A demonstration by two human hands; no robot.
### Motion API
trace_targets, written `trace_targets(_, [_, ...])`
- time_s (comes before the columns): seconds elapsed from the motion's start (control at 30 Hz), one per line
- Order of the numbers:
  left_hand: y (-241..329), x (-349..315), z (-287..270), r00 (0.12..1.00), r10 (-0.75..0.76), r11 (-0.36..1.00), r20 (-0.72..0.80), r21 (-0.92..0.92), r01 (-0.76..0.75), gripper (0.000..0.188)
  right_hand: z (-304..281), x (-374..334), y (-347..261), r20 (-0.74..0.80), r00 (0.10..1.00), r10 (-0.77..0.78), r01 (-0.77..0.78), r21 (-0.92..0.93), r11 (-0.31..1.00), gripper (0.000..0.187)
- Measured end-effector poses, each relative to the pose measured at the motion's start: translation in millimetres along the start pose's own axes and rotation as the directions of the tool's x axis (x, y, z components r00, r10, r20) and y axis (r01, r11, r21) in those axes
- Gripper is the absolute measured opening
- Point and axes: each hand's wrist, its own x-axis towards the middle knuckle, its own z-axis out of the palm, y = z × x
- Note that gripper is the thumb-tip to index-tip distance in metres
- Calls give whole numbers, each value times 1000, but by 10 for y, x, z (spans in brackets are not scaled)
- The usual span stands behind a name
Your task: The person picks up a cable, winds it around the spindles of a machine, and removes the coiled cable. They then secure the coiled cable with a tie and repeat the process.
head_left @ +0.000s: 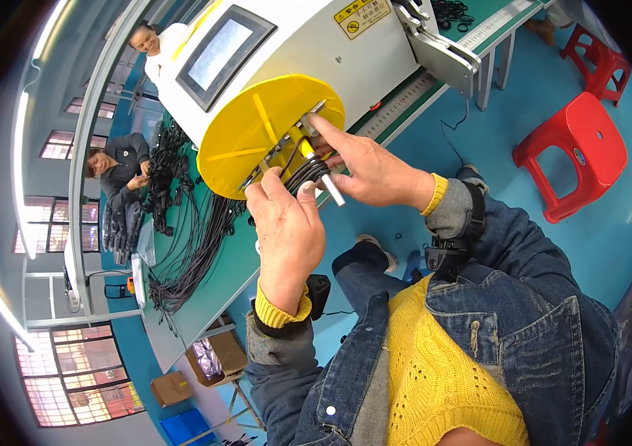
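Observation:
A coil of black cable (pixel 308 175) is wound around the spindle of a yellow disc (pixel 230 141) on a white winding machine (pixel 308 52). A bare metal rod (pixel 334 190) sticks out through the coil. My left hand (pixel 286 227) is closed at the coil's left side, with its thumb against the turns. On the other side, my right hand (pixel 375 169) has its thumb and lower fingers around the coil. Its index finger reaches up to a metal piece on the disc. Parts of the coil are hidden behind my fingers.
Long black cables (pixel 197 260) lie across the green table (pixel 219 293) at left. Two people (pixel 119 165) are beyond it. Red stools (pixel 579 152) stand on the blue floor at right. A screen (pixel 225 56) is on the machine. An open cardboard box (pixel 228 352) sits lower left.

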Motion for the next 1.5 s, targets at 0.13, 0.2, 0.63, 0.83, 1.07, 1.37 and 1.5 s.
trace_targets(0.13, [68,16,-37,997,-53,995,62,87,47,38,161,-132,-45,-120,992,-33,31,-23,999,62])
trace_targets(0.2, [70,14,-32,995,-12,975,96,223,-10,35,273,-210,-29,-226,969,-102,71,-142,987,57])
trace_targets(0.63, [-25,38,107,999,-18,997,-37,-82,15,43,180,-95,-111,-116,993,11,-19,-66,998,35])
trace_targets(0.83, [24,59,47,991,-55,986,122,-153,73,32,193,-110,-119,-76,997,1,-15,-180,983,32])
trace_targets(1.07, [43,-48,59,991,42,996,124,-86,-32,23,206,-186,-166,-98,995,-32,14,-188,982,31])
trace_targets(1.37, [500,-508,-78,997,-61,996,-35,-68,59,26,121,-571,-446,11,997,-78,79,-216,973,29])
trace_targets(1.5, [479,-676,-10,986,-22,999,-168,39,28,29,179,-658,-462,68,994,-80,97,-300,949,28])
